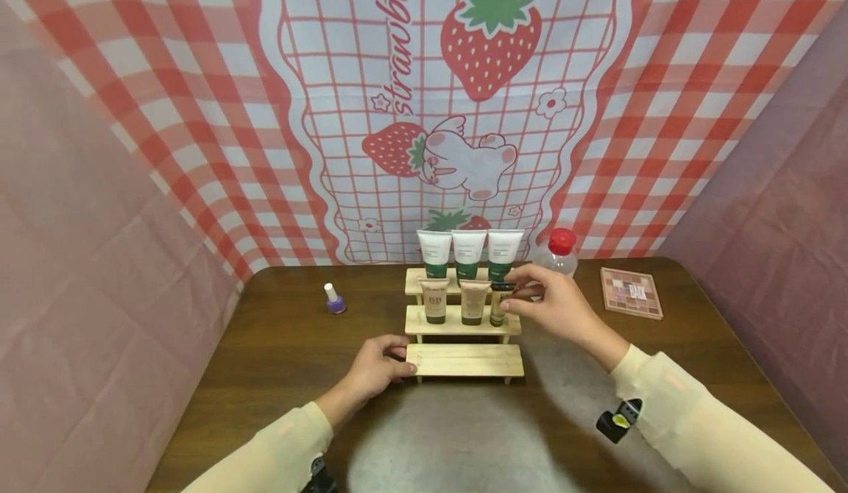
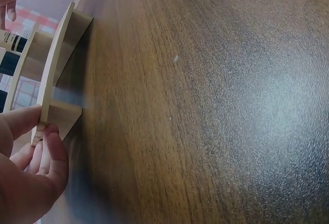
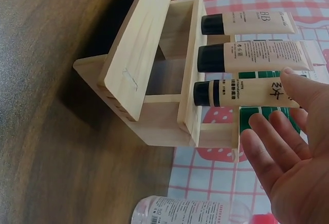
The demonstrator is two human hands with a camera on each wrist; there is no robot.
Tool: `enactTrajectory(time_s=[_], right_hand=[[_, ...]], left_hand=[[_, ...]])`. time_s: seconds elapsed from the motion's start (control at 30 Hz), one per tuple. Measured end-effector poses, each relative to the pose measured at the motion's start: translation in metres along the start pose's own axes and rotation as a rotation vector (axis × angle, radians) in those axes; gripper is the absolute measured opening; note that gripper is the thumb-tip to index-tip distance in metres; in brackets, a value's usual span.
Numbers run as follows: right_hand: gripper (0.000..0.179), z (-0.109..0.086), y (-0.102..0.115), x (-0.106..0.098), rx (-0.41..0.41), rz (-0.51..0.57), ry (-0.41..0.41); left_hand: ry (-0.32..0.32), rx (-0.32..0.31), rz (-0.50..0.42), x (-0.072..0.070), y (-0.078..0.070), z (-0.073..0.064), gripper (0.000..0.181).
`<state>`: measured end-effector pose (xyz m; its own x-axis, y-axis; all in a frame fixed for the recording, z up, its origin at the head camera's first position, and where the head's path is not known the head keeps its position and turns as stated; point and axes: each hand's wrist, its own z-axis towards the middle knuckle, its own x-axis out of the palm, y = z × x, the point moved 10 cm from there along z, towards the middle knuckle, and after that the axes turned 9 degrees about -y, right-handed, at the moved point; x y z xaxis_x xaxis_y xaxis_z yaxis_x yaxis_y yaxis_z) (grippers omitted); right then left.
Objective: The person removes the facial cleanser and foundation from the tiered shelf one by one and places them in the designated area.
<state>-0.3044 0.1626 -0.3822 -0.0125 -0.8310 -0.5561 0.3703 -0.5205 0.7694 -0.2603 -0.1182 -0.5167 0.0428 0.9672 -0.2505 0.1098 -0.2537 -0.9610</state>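
Note:
A three-tier wooden display stand (image 1: 464, 360) stands on the table. My left hand (image 1: 374, 366) grips the left end of its lowest shelf, thumb on top and fingers beneath. At the right of the middle shelf, my right hand (image 1: 559, 307) pinches the upper end of a slim foundation tube (image 3: 247, 91), whose black cap stands on the shelf. Beside it stand a tan cosmetic tube (image 1: 472, 303) and a BB cream tube (image 1: 434, 302), both upright on their caps. Three white-and-green tubes (image 1: 434, 249) line the top shelf. The lowest shelf bears nothing.
A clear bottle with a red cap (image 1: 562, 241) stands behind my right hand. Farther right lies an eyeshadow palette (image 1: 631, 293). A purple nail polish bottle (image 1: 335, 302) is left of the stand. A strawberry-print cloth (image 1: 331, 110) hangs behind the table.

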Motion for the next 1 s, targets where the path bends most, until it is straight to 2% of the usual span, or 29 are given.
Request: enactTrajectory(time_s=[0.47, 0.6, 0.83, 1.0], right_hand=[[0.031, 0.000, -0.005, 0.007, -0.014, -0.005, -0.008], [0.028, 0.000, -0.005, 0.008, -0.020, -0.006, -0.019], [0.026, -0.002, -0.004, 0.008, -0.035, 0.006, -0.021], [0.028, -0.005, -0.005, -0.001, -0.027, -0.020, -0.044]], left_hand=[[0.081, -0.022, -0.012, -0.001, 0.003, -0.001, 0.057], [0.082, -0.033, -0.032, -0.001, 0.005, -0.002, 0.058], [0.084, -0.097, -0.097, -0.001, 0.010, -0.002, 0.058], [0.080, -0.116, -0.117, 0.000, 0.012, -0.002, 0.056]])
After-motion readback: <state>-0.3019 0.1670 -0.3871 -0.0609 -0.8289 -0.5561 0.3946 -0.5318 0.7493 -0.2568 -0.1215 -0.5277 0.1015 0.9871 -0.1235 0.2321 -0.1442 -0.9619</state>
